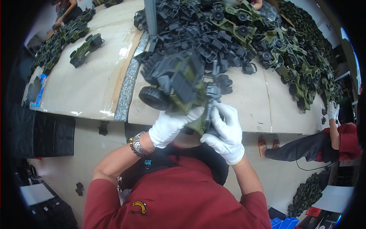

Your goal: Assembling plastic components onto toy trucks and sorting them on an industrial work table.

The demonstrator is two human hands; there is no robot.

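Note:
A green and dark grey toy military vehicle (pixel 184 82) is raised over the table's near edge, tilted, with a black wheel (pixel 153 98) on its left side. My left hand (pixel 169 126), in a white glove, grips the vehicle's near end from the left. Along its right side runs a long, thin black part (pixel 212 91) that looks like a toy gun. My gloved right hand (pixel 227 133) pinches the near end of that part with thumb and fingers, against the vehicle. Motion blurs the vehicle, and the joint between the two is hidden.
Beyond the vehicle lies a heap of dark grey plastic parts (pixel 179 38). Green toy vehicles (pixel 301 72) pile up on the right, and a single one (pixel 87 49) stands on the left table. A grey post (pixel 150 17) rises at the back. A co-worker's gloved hand (pixel 333 110) is at the right.

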